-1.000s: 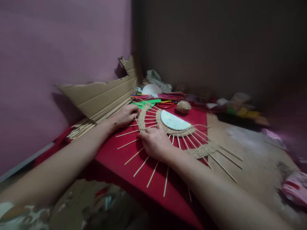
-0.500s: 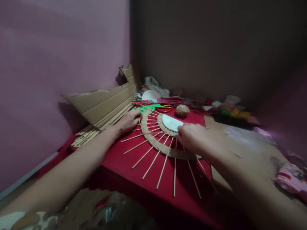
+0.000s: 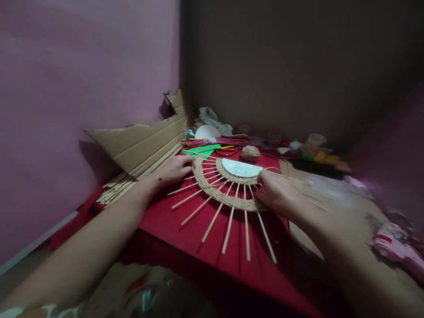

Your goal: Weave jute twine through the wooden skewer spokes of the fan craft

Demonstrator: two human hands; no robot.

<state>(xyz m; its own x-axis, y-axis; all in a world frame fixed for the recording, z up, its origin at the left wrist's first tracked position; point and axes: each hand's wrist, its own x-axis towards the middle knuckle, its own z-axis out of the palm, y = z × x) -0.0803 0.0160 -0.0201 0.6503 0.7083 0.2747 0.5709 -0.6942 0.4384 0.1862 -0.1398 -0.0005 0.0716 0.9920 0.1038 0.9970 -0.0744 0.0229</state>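
A woven half-circle fan (image 3: 228,202) of thin sticks and twine lies over the red cloth, its front sticks lifted a little off it. At its centre is a pale blue half-disc (image 3: 241,168) edged with woven twine. My left hand (image 3: 180,168) is closed at the left end of the outer woven band, its fingertips against the edge. My right hand (image 3: 276,190) is closed around the fan's right side, by the half-disc's corner, and hides the sticks there. A loose strand of twine (image 3: 274,168) runs behind my right hand.
A ball of twine (image 3: 251,153), red-handled scissors (image 3: 227,152) and green sheets (image 3: 207,151) lie behind the fan. Folded cardboard (image 3: 142,143) leans on the left wall, with a bundle of sticks (image 3: 115,190) below. A pink glue gun (image 3: 395,247) lies at the right.
The fan has turned and tilted, its front sticks rising off the cloth. My right hand has shifted from the half-disc's lower edge to its right corner. My left hand has barely moved.
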